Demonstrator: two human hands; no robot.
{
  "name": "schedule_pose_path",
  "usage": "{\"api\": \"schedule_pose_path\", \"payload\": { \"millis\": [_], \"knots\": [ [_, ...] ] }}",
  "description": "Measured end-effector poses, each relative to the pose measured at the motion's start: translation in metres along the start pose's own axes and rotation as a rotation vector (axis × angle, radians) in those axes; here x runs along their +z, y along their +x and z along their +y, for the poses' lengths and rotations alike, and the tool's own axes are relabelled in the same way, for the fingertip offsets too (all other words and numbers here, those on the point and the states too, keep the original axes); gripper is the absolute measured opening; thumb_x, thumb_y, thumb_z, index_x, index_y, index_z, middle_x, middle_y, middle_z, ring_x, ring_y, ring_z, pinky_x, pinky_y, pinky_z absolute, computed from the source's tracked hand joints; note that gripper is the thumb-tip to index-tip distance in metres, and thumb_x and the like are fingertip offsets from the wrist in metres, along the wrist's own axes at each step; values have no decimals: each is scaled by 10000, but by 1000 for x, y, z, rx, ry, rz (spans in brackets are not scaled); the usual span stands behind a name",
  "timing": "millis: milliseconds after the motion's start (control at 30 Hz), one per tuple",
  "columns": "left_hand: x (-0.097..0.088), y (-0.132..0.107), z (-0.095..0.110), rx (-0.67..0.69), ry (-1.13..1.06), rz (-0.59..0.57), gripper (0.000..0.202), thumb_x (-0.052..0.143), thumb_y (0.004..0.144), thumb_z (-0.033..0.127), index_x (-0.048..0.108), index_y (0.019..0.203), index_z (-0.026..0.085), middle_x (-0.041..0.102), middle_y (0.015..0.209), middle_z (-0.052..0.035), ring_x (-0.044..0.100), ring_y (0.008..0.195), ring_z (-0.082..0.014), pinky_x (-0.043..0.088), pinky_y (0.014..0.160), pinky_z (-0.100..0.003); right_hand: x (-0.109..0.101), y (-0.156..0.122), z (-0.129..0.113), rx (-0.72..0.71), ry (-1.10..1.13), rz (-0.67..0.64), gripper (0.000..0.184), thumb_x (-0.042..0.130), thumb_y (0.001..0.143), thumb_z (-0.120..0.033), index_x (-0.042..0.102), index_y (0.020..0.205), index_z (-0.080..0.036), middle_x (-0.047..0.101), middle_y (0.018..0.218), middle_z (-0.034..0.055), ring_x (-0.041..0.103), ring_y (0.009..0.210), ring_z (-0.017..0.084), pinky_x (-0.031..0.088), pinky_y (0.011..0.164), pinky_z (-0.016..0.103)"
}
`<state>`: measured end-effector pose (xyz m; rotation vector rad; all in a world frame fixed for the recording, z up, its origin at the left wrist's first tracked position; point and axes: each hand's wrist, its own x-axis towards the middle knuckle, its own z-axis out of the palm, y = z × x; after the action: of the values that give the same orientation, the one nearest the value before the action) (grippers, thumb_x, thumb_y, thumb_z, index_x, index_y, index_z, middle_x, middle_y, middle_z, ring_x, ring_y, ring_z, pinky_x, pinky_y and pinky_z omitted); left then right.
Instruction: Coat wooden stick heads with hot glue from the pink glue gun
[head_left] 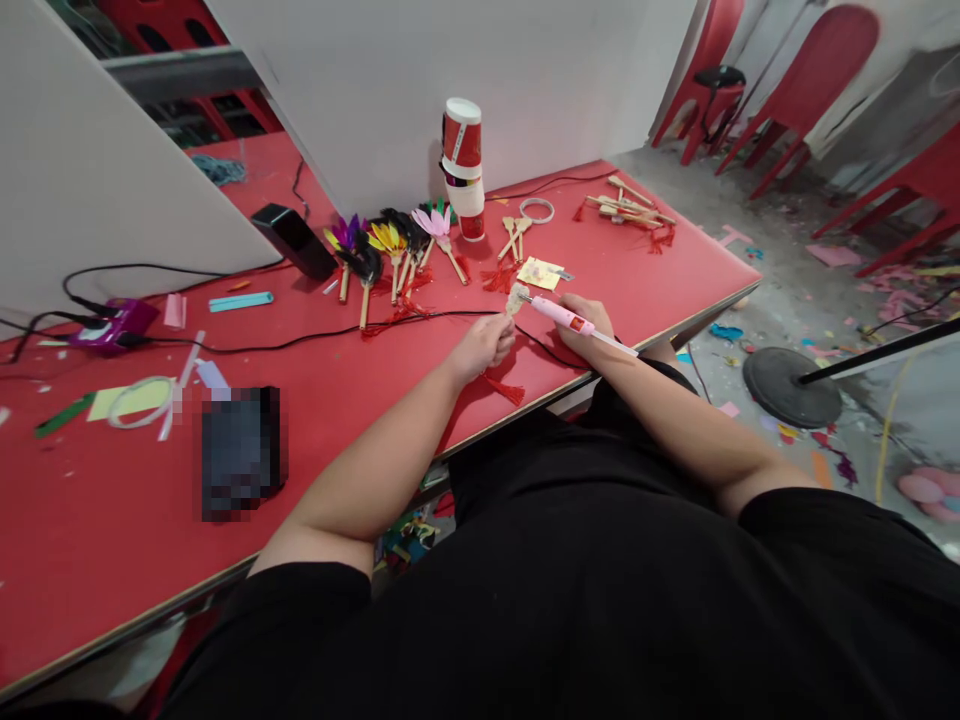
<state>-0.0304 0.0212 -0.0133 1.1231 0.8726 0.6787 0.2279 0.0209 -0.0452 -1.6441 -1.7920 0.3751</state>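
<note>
My left hand [482, 346] is closed around the handle of a small pale, flat-headed stick [517, 298]. A red tassel [507, 389] hangs below that hand. My right hand [587, 318] grips a pink glue gun [559, 314], whose metal tip meets or nearly meets the stick's pale head; I cannot tell whether they touch. Just beyond lies a yellow paper square [541, 274] with a small metal piece at its edge. Two bare wooden sticks [515, 236] with broad heads lie crossed behind it.
Feathered sticks [388, 245] with colourful tops lie near the wall beside stacked red and white cups [463, 165]. A tape roll [537, 210] and more tasselled sticks [628, 207] are farther right. A black cable [300, 345] crosses the red table to a purple power strip [112, 328].
</note>
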Motion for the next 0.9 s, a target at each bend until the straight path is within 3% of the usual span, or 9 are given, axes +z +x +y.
{"api": "schedule_pose_path", "payload": {
  "millis": [233, 533, 733, 800, 900],
  "knots": [
    [5, 5, -2, 23, 27, 15, 491, 516, 1197, 393, 392, 739, 265, 303, 590, 91, 198, 472, -84, 221, 455, -202, -5, -1, -8, 21, 20, -23, 167, 640, 857, -455, 653, 843, -289, 770, 811, 64, 689, 771, 267, 413, 711, 355],
    [5, 4, -13, 23, 2, 70, 527, 669, 1133, 527, 437, 741, 262, 345, 611, 79, 261, 487, -85, 241, 470, -213, -9, -3, 2, -32, 116, -123, 212, 657, 880, -505, 650, 865, -294, 786, 833, 66, 734, 771, 270, 485, 716, 356],
    [40, 18, -19, 94, -123, 236, 434, 698, 1104, 350, 435, 773, 250, 370, 627, 84, 296, 520, -80, 280, 527, -205, -31, 11, 16, -82, 176, -231, 343, 678, 965, -602, 687, 837, -284, 804, 831, 85, 734, 744, 268, 553, 741, 381],
    [53, 28, -18, 135, -174, 300, 440, 703, 1090, 304, 430, 751, 242, 361, 623, 85, 280, 534, -73, 259, 532, -195, -37, 23, 24, -121, 225, -273, 360, 674, 972, -623, 762, 894, -282, 855, 919, 108, 800, 829, 308, 612, 795, 414],
    [61, 40, -15, 157, -228, 329, 522, 700, 1126, 356, 380, 728, 247, 342, 632, 81, 263, 548, -75, 229, 531, -196, -37, 39, 34, -168, 279, -286, 395, 651, 980, -621, 845, 1017, -278, 911, 1121, 143, 870, 1042, 372, 667, 928, 475]
  ]
}}
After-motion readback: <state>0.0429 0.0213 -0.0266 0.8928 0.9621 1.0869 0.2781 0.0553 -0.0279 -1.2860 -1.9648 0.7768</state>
